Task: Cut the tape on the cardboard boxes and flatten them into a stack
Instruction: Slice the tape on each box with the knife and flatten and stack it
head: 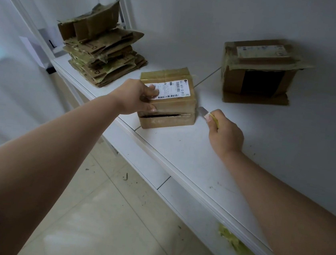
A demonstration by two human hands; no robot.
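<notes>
Steadying small taped box on white shelf, left hand curled over its near-left top corner, fingers on shipping label, thumb down the front face. Gripping yellow utility knife in right hand, fingers wrapped round the handle, blade tip sitting just beside box's near-right corner, level with the dark slit already gaping along the front seam. Judging this a tape cut along the right side. Risking a slip toward the left thumb if the blade runs along the front seam; risking the box skating left off the shelf lip, lying close to that edge, if pushed rather than pinned. Noting blade possibly snagging in thick layered tape. Leaving open shelf to the right and near side for the knife arm; second box standing well apart at far right, still taped. Waiting at far left: stack of flattened cardboard, leaning unevenly, with little spare room beside it before the shelf end. Lying below: tape scraps on lower ledge.
</notes>
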